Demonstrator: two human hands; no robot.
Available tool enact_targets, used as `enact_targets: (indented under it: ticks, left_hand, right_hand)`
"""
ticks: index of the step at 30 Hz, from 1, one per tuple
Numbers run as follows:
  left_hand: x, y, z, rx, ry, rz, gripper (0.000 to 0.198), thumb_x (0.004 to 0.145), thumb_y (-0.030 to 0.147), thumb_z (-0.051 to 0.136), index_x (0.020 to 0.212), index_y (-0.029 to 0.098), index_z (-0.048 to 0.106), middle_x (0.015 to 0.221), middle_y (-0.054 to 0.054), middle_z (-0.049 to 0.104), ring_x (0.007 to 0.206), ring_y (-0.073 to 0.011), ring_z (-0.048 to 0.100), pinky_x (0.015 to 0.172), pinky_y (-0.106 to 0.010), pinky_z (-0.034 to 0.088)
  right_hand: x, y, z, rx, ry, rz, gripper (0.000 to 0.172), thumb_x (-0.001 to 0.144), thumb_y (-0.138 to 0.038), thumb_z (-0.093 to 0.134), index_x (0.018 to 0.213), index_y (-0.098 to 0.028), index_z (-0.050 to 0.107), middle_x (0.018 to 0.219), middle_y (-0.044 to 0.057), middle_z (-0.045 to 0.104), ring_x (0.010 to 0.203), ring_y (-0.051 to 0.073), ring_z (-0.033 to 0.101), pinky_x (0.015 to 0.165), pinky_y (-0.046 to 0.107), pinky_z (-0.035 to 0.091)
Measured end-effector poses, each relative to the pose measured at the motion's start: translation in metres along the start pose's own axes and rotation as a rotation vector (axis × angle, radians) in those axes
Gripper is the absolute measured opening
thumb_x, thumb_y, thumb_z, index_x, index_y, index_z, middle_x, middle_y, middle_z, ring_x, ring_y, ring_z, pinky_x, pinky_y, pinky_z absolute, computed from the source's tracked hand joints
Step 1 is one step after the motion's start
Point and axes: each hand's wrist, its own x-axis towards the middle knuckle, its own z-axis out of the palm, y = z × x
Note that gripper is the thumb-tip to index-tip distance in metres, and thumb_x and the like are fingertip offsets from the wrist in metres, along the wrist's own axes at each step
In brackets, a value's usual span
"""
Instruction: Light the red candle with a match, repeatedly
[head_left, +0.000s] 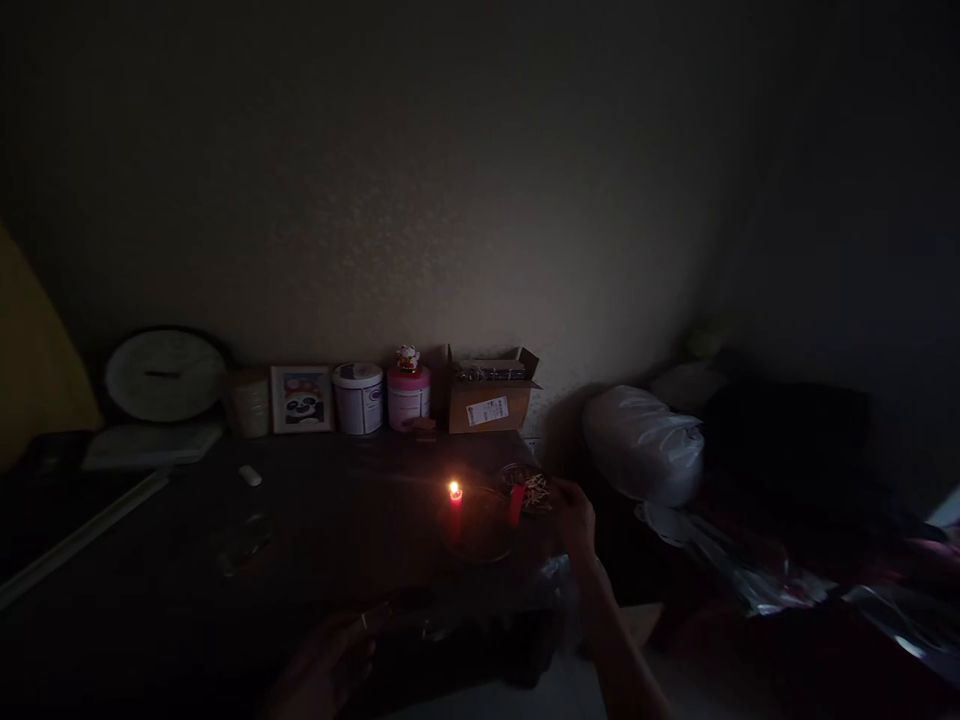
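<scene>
A lit red candle (456, 508) stands upright on the left part of a round clear plate (480, 556). A second red candle (516, 505), unlit, stands at the plate's right side. Just behind it is a small glass dish (517, 472) with several matchsticks (535, 490) in it. My right hand (576, 515) is at the dish's right rim, its fingers closed there; the fingertips are dim. Low in front, my left hand (334, 655) is closed around a small dark thing with a pale edge (375, 615), too dark to name.
Along the wall stand a round clock (165, 375), a panda picture (302, 400), a white tub (358, 398), a pink tub (409, 400) with a cat figurine (408, 358), and an open carton (480, 408). White plastic bags (645, 440) lie right of the dark table (337, 530).
</scene>
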Motion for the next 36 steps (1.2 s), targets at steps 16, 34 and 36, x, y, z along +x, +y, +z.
enact_targets:
  ticks: [16,34,36]
  left_hand:
    - [-0.013,-0.01,0.002,0.172,-0.068,0.039,0.024,0.059,0.031,0.073,0.08,0.023,0.067,0.092,-0.005,0.071,0.107,-0.0309,0.056,0.093,-0.043,0.044]
    - [-0.009,-0.011,0.02,0.433,-0.052,0.167,0.024,0.056,0.036,0.075,0.073,0.02,0.067,0.075,-0.003,0.068,0.081,-0.0241,0.061,0.076,-0.033,0.044]
    - [-0.008,-0.01,0.019,0.475,-0.068,0.189,0.026,0.057,0.038,0.074,0.072,0.019,0.066,0.074,-0.002,0.067,0.078,-0.0218,0.06,0.072,-0.03,0.043]
  right_hand:
    - [-0.193,-0.088,0.038,0.27,-0.726,-0.057,0.027,0.086,-0.038,0.048,0.094,-0.02,0.066,0.089,0.0,0.069,0.084,0.016,0.062,0.072,0.021,0.045]
    - [-0.214,-0.07,0.058,0.236,-0.755,-0.071,0.035,0.079,-0.049,0.053,0.096,-0.021,0.062,0.091,0.004,0.069,0.085,0.02,0.063,0.074,0.024,0.047]
    - [-0.214,-0.068,0.061,0.22,-0.769,-0.088,0.035,0.078,-0.049,0.054,0.096,-0.02,0.062,0.088,0.004,0.069,0.081,0.02,0.064,0.07,0.024,0.048]
